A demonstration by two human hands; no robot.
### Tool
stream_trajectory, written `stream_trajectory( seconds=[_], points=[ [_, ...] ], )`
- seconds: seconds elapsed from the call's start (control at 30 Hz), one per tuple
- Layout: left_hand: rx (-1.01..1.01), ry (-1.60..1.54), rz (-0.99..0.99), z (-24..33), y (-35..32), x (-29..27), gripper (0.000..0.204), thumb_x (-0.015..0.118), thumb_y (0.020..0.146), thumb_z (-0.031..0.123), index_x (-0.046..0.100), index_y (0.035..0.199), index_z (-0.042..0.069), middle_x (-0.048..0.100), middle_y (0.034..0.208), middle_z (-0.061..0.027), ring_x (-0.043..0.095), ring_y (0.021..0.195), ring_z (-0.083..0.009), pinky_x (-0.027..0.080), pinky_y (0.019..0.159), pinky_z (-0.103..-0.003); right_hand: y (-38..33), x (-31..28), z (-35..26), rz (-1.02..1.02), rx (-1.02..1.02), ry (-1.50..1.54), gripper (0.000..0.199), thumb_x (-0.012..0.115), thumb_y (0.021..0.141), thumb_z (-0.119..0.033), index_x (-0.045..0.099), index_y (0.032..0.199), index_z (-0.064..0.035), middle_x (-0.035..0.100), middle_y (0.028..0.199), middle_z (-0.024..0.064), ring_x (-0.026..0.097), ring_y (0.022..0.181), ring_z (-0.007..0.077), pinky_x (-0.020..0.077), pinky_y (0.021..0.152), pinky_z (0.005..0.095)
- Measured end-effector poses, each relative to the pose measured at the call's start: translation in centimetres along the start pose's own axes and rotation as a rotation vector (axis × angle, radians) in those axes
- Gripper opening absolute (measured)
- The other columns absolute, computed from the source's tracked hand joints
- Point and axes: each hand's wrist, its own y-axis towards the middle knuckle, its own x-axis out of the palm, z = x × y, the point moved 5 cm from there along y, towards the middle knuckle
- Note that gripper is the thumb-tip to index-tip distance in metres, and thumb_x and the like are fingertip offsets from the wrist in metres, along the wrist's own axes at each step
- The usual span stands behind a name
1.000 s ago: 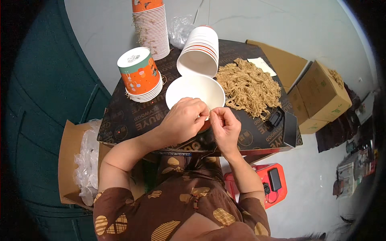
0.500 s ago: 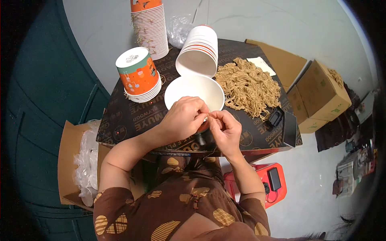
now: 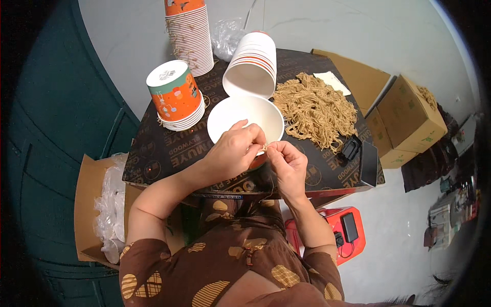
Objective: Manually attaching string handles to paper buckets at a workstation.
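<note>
A white-lined paper bucket (image 3: 225, 113) lies with its open mouth facing up at the middle of the table, near its front edge. At the near side of its rim, my left hand (image 3: 236, 148) is closed, thumb and forefinger pinching a tan string. Close beside it, my right hand (image 3: 288, 162) pinches the same string, the fingertips of both hands nearly touching. A thin end of the string hangs below my right hand. The exact spot where the string meets the rim is mostly covered by my fingers.
A heap of tan strings (image 3: 317, 112) lies right of the bucket. Behind stand nested buckets (image 3: 250, 66), an upturned orange stack (image 3: 176, 100) and a taller stack (image 3: 189, 41). A black box (image 3: 368, 163) sits at the table's right edge; cardboard boxes (image 3: 409, 110) stand beyond.
My left forefinger has lifted slightly, and the fingertips have shifted a little at the rim. The bucket, strings and stacks stay in place.
</note>
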Motion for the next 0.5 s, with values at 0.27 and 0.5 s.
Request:
stream_trajectory(
  seconds=[0.27,0.5],
  points=[
    [0.033,0.034,-0.071,1.3,-0.5,-0.1,0.01,0.062,0.085,-0.005,0.062,0.092,0.002,0.068,0.082,-0.0101,0.069,0.078,-0.0304,0.034,0.115,-0.056,0.0,0.2,0.0,0.011,0.02,0.048,0.007,0.063,0.098,-0.008,0.066,0.096,-0.002,0.057,0.076,-0.0084,0.043,0.061,-0.0006,0.0303,0.054,0.0159],
    [0.043,0.069,-0.047,0.1,-0.4,-0.2,0.003,0.063,0.086,-0.002,0.062,0.088,0.0,0.067,0.08,-0.0134,0.068,0.078,-0.0332,0.039,0.111,-0.054,-0.9,-1.1,-0.1,0.063,-0.147,-0.258,0.005,0.065,0.096,-0.004,0.065,0.093,0.0007,0.058,0.074,-0.0066,0.045,0.062,0.001,0.0369,0.055,0.0179]
  ],
)
